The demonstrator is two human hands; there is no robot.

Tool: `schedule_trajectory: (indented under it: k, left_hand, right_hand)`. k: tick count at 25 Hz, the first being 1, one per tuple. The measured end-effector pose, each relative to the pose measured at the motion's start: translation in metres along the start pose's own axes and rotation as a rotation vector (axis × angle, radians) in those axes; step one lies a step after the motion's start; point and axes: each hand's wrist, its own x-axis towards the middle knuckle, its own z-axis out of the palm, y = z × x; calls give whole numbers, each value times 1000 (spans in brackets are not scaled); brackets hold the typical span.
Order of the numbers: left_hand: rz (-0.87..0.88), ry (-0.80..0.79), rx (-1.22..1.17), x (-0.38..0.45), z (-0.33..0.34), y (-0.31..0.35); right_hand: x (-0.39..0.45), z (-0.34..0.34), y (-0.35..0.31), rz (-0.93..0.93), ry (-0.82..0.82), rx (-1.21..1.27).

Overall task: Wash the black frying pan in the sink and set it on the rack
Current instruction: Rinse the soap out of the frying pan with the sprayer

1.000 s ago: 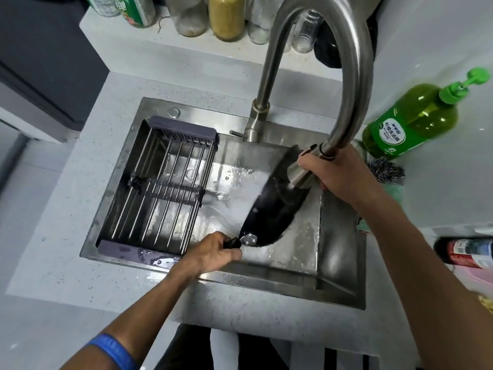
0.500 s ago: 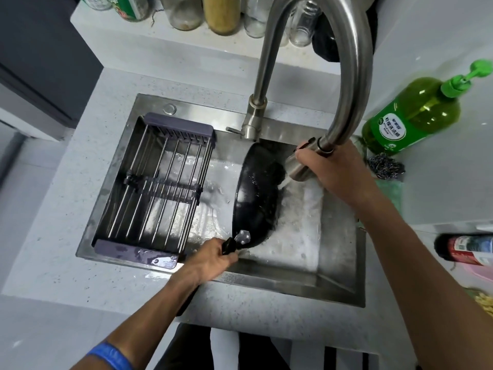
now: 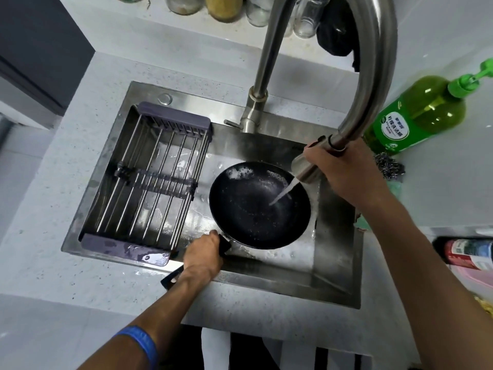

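The black frying pan [image 3: 256, 206] lies open side up in the steel sink [image 3: 333, 265], with soap foam along its far rim. My left hand [image 3: 204, 253] grips the pan's black handle at the sink's front edge. My right hand [image 3: 346, 172] holds the faucet's spray head [image 3: 306, 168], and a stream of water runs from it into the pan's right side. The metal drying rack [image 3: 149, 180] with purple ends spans the left half of the sink and holds nothing.
A green dish soap bottle [image 3: 416, 113] lies on the counter at the right, with a steel scourer [image 3: 388, 166] beside it. Several jars [image 3: 224, 6] stand on the back ledge. A red can [image 3: 469, 252] lies at the right edge.
The pan was tilted on edge with its underside to the water; my left hand has turned it flat, inside up. My right hand still aims the spray head, now into the pan.
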Motion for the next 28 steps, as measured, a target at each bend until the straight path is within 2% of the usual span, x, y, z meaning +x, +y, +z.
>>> schedule_trajectory:
  k: [4, 8, 19, 23, 28]
  left_hand:
    - [22, 1, 27, 12, 1, -4]
    - [23, -15, 19, 20, 0, -15]
    - [22, -12, 14, 23, 0, -16]
    - [29, -16, 31, 23, -1, -16]
    - [22, -22, 2, 23, -2, -16]
  right_hand:
    - [4, 16, -6, -10, -35, 237]
    - [8, 17, -10, -68, -3, 328]
    - [6, 22, -20, -102, 58, 221]
    - [10, 15, -17, -141, 171, 165]
    - [12, 9, -8, -81, 235, 68]
